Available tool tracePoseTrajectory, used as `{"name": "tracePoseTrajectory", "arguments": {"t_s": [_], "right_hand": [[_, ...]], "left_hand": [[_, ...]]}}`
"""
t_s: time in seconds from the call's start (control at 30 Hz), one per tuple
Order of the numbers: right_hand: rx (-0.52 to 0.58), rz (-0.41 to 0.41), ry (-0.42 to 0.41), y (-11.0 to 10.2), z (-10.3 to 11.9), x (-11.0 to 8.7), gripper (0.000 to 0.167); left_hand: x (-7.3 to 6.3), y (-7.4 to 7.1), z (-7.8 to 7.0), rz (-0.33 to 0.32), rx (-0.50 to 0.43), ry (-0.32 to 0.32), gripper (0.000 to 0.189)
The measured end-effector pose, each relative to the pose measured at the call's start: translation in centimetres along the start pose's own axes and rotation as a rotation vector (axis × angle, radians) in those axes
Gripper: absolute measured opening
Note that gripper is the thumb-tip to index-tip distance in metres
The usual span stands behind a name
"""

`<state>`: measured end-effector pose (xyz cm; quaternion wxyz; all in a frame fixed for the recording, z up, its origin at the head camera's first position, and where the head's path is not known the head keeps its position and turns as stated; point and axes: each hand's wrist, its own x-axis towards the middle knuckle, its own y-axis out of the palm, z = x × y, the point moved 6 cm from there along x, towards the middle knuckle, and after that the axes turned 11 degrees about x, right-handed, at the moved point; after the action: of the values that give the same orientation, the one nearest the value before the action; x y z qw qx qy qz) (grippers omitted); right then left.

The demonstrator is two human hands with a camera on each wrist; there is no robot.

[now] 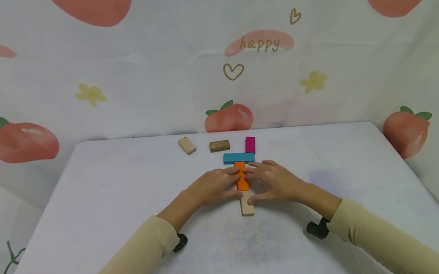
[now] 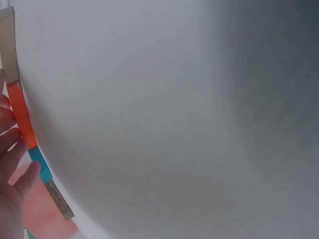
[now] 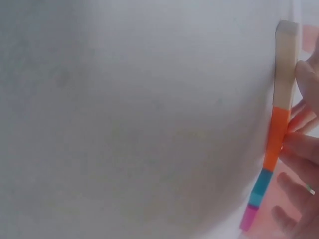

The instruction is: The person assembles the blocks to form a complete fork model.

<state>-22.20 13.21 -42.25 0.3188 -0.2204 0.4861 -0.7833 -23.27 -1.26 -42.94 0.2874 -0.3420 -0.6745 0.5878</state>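
An orange block [image 1: 241, 177] lies lengthwise in a row with a pale wooden block [image 1: 246, 206] at its near end and a blue block [image 1: 238, 157] set crosswise at its far end. From the left, my left hand [image 1: 216, 185] has its fingertips at the orange block's edge and its thumb near the joint with the pale block. My right hand [image 1: 272, 180] meets the row from the right, fingers at the orange block and thumb at the pale block's side. In the right wrist view the orange block [image 3: 276, 139] and pale block [image 3: 285, 69] stand end to end.
Behind the row lie a magenta block [image 1: 250, 144], a dark brown wooden block [image 1: 219, 145] and another pale wooden block [image 1: 187, 145]. The white table [image 1: 127, 210] backs onto a fruit-printed curtain [image 1: 167, 82]. Both wrists carry black camera mounts.
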Motion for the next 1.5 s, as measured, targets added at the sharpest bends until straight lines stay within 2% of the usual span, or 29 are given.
{"name": "tracePoseTrajectory", "arguments": {"t_s": [0.2, 0.33, 0.47, 0.6, 0.7, 0.97, 1.1, 1.3, 1.5], "right_hand": [[0.026, 0.014, -0.035, -0.1, 0.4, 0.0, 0.066], [0.04, 0.042, -0.053, 0.1, 0.6, -0.1, 0.063], [0.047, 0.04, -0.065, 0.1, 0.7, -0.1, 0.06], [0.088, 0.057, -0.07, 0.2, 0.9, -0.1, 0.059], [0.104, 0.083, -0.066, 0.5, 1.0, -0.1, 0.06], [0.112, 0.087, -0.025, 0.5, 1.1, -0.2, 0.059], [0.119, 0.084, -0.031, 0.5, 1.1, -0.2, 0.058], [0.123, 0.078, -0.04, 0.5, 1.0, -0.2, 0.058], [0.114, 0.072, -0.047, 0.5, 1.0, -0.2, 0.058]], "left_hand": [[-0.1, 0.0, 0.0, -0.028, 0.059, 0.027, 0.06], [-0.3, -0.2, 0.5, -0.039, 0.064, 0.014, 0.057], [-0.4, -0.9, 1.5, -0.094, 0.097, -0.027, 0.054], [-0.2, -1.6, 3.2, -0.125, 0.093, -0.117, 0.054], [-0.1, -1.8, 4.5, -0.113, 0.086, -0.196, 0.057], [0.4, -1.8, 7.3, -0.03, 0.021, -0.4, 0.066], [0.6, -1.3, 8.0, 0.02, 0.04, -0.465, 0.066], [0.9, -1.3, 8.1, 0.015, 0.115, -0.458, 0.063], [1.1, -1.3, 7.8, 0.023, 0.076, -0.44, 0.064]]}}
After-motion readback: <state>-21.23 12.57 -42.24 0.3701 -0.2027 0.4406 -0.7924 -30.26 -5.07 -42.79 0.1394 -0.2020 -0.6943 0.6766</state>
